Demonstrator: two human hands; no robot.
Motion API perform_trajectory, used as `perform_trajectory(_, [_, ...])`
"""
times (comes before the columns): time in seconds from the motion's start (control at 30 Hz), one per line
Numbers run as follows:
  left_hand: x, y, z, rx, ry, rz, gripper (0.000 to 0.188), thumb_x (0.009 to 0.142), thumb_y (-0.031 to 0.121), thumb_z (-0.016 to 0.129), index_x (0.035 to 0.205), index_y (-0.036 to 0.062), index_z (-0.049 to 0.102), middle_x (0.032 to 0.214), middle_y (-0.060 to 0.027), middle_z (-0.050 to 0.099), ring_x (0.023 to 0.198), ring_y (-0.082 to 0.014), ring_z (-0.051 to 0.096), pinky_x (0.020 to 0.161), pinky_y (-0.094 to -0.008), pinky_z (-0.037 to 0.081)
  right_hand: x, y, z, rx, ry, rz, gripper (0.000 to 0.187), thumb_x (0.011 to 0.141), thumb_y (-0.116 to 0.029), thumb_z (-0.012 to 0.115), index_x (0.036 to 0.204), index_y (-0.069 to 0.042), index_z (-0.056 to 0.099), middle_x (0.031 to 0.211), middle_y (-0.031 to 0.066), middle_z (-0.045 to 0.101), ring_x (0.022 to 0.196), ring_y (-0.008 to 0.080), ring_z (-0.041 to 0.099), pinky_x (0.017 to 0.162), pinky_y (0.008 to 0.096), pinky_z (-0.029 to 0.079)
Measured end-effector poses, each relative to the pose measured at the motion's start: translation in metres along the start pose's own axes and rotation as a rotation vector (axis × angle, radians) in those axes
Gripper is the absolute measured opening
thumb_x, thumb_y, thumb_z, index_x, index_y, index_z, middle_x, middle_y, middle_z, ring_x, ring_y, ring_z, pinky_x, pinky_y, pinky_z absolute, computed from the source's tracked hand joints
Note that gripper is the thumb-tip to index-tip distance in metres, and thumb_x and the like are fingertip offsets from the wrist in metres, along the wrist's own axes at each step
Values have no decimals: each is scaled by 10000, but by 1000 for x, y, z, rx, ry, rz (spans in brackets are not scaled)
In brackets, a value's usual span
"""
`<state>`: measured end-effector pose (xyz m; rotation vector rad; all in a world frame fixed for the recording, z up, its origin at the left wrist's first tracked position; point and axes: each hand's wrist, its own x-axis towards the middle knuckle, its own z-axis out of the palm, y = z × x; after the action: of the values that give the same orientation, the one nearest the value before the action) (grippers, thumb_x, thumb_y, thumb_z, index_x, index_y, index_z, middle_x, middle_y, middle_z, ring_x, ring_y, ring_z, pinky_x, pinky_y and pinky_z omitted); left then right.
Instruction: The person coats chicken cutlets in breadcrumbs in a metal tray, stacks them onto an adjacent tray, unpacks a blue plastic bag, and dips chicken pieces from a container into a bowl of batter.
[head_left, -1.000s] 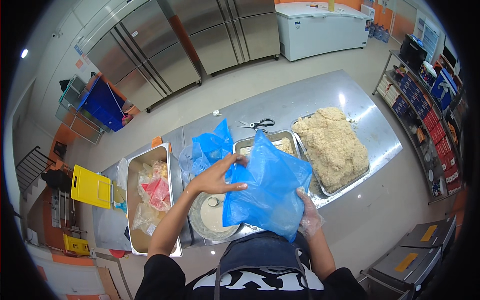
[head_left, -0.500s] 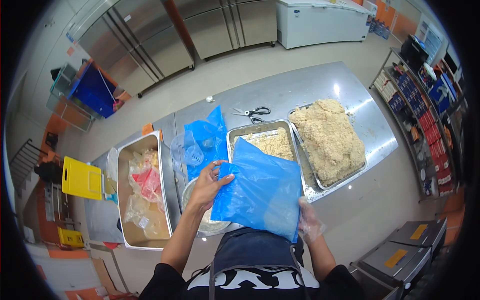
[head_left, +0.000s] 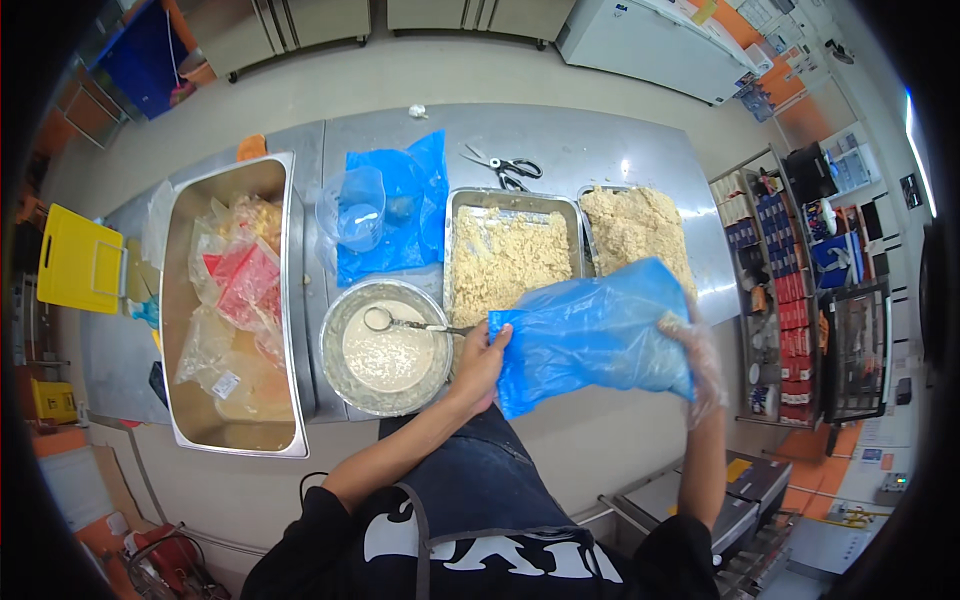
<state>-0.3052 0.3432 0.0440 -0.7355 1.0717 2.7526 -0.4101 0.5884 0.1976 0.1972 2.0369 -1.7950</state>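
You have the blue bag [head_left: 590, 335] raised between your two hands, above the near edge of the table [head_left: 560, 125] and in front of the crumb tray [head_left: 520, 203]. Your bare left hand [head_left: 478, 370] pinches its flat left end, thumb on top, probably to keep this side stretched. Your gloved right hand [head_left: 697, 365] grips the fuller right end, seemingly because the weight lies there; what is inside, I cannot make out. The ladle [head_left: 378, 318] rests in the batter bowl [head_left: 336, 375], its handle toward your left hand, perhaps for easy reach. The scissors [head_left: 516, 168] lie behind the tray, apart from both hands.
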Motion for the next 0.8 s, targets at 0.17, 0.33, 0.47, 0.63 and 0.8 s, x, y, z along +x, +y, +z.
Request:
perform_trajectory(0.17, [4,-18,24,-209,-41,-142,221,1060,177,445,1212,32,516,1132,-78,611,1020,-159,605,915,-354,527,15,-57,5,-331,41,-63,711,754,-84,716,1417,-27,466,1225,131,607,1112,226,594,959,337,491])
perform_trajectory(0.33, [9,-19,33,-320,-86,-128,278,1062,153,419,1320,54,448,1273,-82,558,1164,-196,562,1001,-389,498,32,-84,13,-634,21,-216,635,759,-66,697,1369,-19,529,1268,106,604,1143,208,576,1027,328,436])
perform_trajectory(0.47, [15,-12,37,-390,-109,-160,311,1072,164,388,1375,91,394,1329,-77,523,1221,-211,538,1034,-411,479,35,-102,33,-677,-27,-262,610,775,-53,691,1363,-18,534,1285,106,600,1175,204,559,1050,328,414])
perform_trajectory(0.63, [20,-6,47,-472,-136,-136,364,1077,179,373,1434,118,332,1397,-84,468,1283,-223,491,1058,-422,463,35,-122,54,-760,-29,-351,571,793,-38,680,1347,-15,542,1306,104,587,1216,200,532,1077,340,387])
perform_trajectory(0.8, [21,1,57,-545,-177,-65,415,1080,189,365,1481,151,264,1447,-77,412,1323,-219,447,1068,-434,454,42,-141,61,-836,-27,-452,565,803,-36,696,1350,-40,553,1348,98,571,1238,219,525,1101,362,375])
